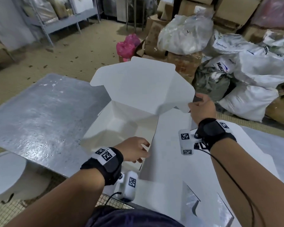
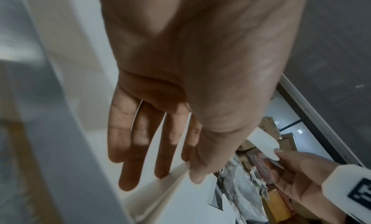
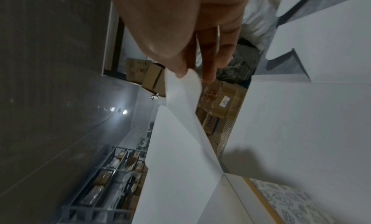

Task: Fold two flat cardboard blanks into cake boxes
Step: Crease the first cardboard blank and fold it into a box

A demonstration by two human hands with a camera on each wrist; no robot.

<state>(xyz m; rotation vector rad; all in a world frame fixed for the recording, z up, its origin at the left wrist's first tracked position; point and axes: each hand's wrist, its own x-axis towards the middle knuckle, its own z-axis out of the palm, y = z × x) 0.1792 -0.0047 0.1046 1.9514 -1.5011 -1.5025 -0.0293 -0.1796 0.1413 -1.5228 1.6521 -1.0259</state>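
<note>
Two hands work one half-folded box (image 1: 121,122): the left hand (image 1: 133,151) pinches its near wall, seemingly thumb outside; the right hand (image 1: 202,107) pinches the raised lid's tab (image 1: 184,107).

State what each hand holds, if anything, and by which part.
Right hand pinches the rounded corner tab of the raised lid of the cake box. Left hand grips the box's near-right side wall between fingers and thumb.

Metal table (image 1: 39,108); white sacks (image 1: 252,69), pink bag (image 1: 127,46), cartons (image 1: 184,7) behind
</note>
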